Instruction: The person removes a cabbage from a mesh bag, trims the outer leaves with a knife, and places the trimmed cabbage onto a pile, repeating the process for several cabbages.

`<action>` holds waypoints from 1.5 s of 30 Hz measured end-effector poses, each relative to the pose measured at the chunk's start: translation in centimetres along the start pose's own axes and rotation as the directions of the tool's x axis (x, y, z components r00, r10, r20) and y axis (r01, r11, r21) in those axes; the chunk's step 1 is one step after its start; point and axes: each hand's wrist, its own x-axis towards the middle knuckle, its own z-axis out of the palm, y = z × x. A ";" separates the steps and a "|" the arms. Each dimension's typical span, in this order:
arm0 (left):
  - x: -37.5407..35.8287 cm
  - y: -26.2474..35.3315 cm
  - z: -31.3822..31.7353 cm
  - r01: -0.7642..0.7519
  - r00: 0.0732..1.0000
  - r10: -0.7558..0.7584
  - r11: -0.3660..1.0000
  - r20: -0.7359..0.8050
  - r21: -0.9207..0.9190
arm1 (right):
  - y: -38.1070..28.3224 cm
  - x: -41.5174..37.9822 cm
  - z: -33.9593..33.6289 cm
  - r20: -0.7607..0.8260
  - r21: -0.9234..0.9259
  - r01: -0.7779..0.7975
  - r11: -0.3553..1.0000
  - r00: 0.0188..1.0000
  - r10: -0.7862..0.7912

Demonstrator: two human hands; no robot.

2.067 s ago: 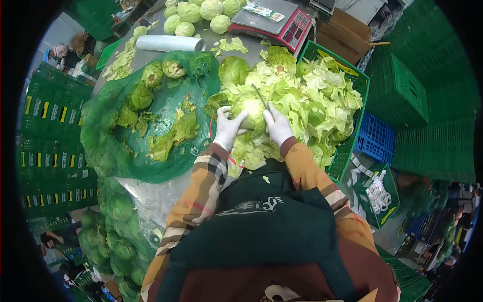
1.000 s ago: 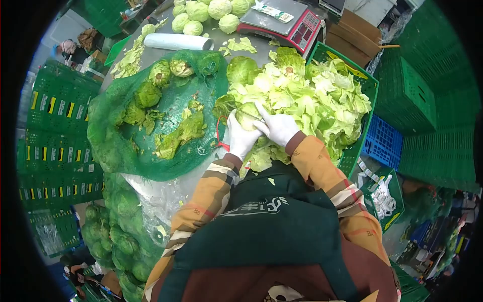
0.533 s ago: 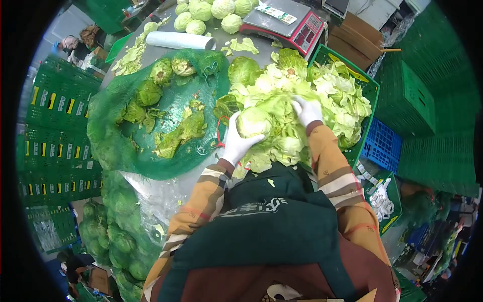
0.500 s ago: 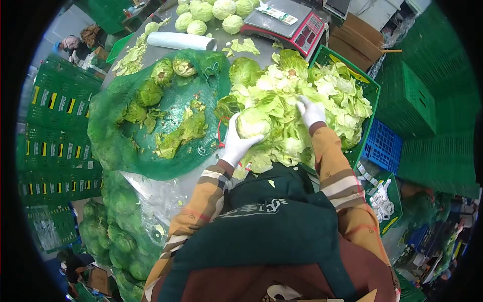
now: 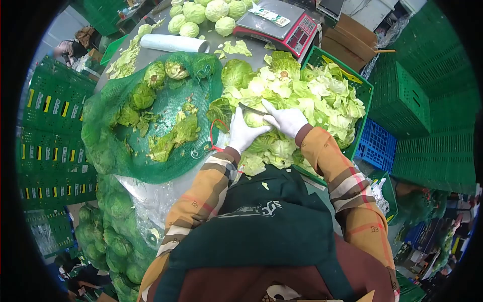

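**Knife at cabbage head, blade close to the supporting hand**

The left hand (image 5: pixel 245 135), in a white glove, is cupped around a pale cabbage head (image 5: pixel 255 119) and holds it against the heap of trimmed leaves (image 5: pixel 322 100) that overfills the green crate (image 5: pixel 363 86). The right hand (image 5: pixel 288 121), also gloved, is closed on a knife (image 5: pixel 250 108) whose dark blade lies across the top of the head, pointing towards the left hand's fingers. The two hands sit close together, both on the same head.

To the left, an opened green mesh sack (image 5: pixel 126 146) is spread on the table with untrimmed cabbages (image 5: pixel 154 75) and leaf scraps on it. Trimmed heads (image 5: pixel 204 11) and a red-trimmed weighing scale (image 5: pixel 282 25) stand at the far end, with a roll of film (image 5: pixel 173 43) beside them.

Risks, as judged: the blade tip stands very near the left fingers, so a slip on the wet, rounded head could cut the glove. The leaf heap gives unsteady support, and the head may roll under pressure. Loose leaves could spill over the crate rim.
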 end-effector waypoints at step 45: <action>-2.5 -3.2 2.0 0.491 0.801 -0.594 0.721 -0.072 -0.488 | -5.2 -2.6 5.8 -0.442 0.501 -0.020 0.865 0.854 0.276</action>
